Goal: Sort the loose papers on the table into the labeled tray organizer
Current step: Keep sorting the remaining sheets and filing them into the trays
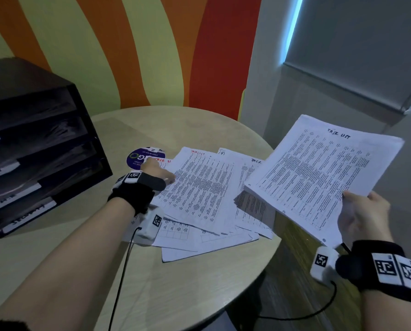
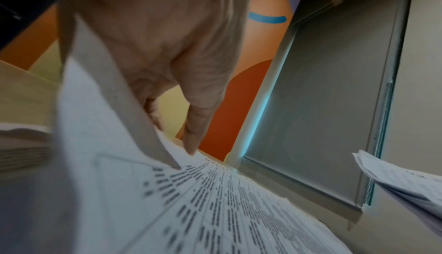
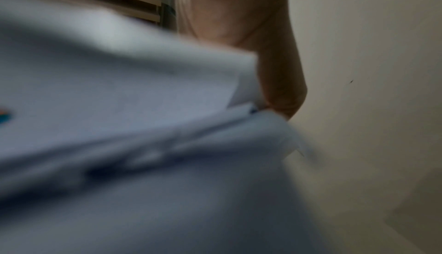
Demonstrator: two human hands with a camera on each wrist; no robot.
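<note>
Loose printed papers (image 1: pixel 204 192) lie fanned over the round table (image 1: pixel 176 283). My left hand (image 1: pixel 159 173) rests on their left edge. In the left wrist view its fingers (image 2: pixel 191 125) pinch the raised corner of one sheet (image 2: pixel 107 107) above the printed pile (image 2: pixel 239 211). My right hand (image 1: pixel 364 216) holds a thick stack (image 1: pixel 319 173) headed "TASK LIST" in the air past the table's right edge, thumb on top. The right wrist view shows that thumb (image 3: pixel 279 80) on the blurred stack (image 3: pixel 119 107). The black tray organizer (image 1: pixel 32 144), with white labels on its shelves, stands at the left.
A round purple sticker (image 1: pixel 137 157) shows on the table just beyond my left hand. A striped orange and yellow wall rises behind the table, and a grey blind (image 1: pixel 354 44) hangs at the right. Cables run from both wrist cameras.
</note>
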